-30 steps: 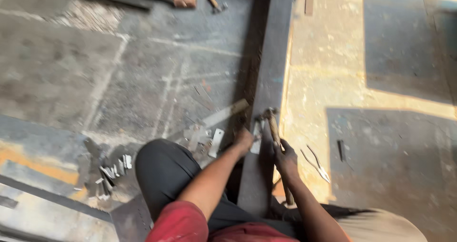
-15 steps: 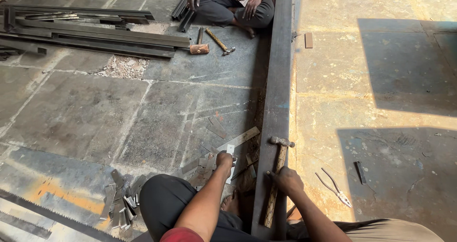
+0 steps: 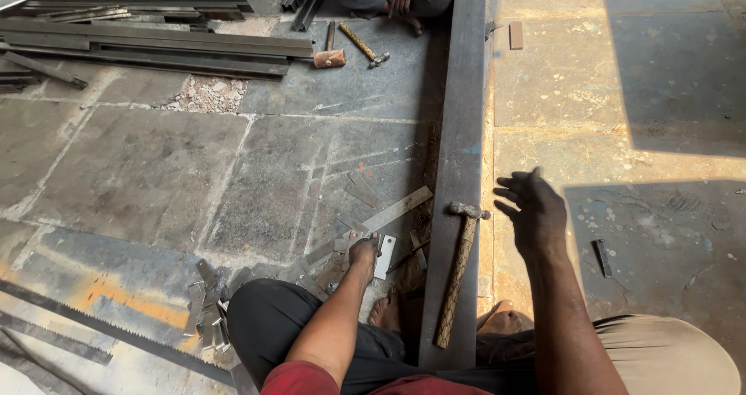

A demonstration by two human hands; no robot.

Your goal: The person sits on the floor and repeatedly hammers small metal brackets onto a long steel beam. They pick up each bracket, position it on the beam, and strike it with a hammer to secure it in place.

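Where stone floor cracks, steel beam.

I counted two hammers: one lay on the long steel beam, the other well left of it. One mallet sat beside that second hammer.

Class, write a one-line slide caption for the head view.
Seated on a stone floor, a person lifts the open right hand above a hammer lying on a long steel bar.
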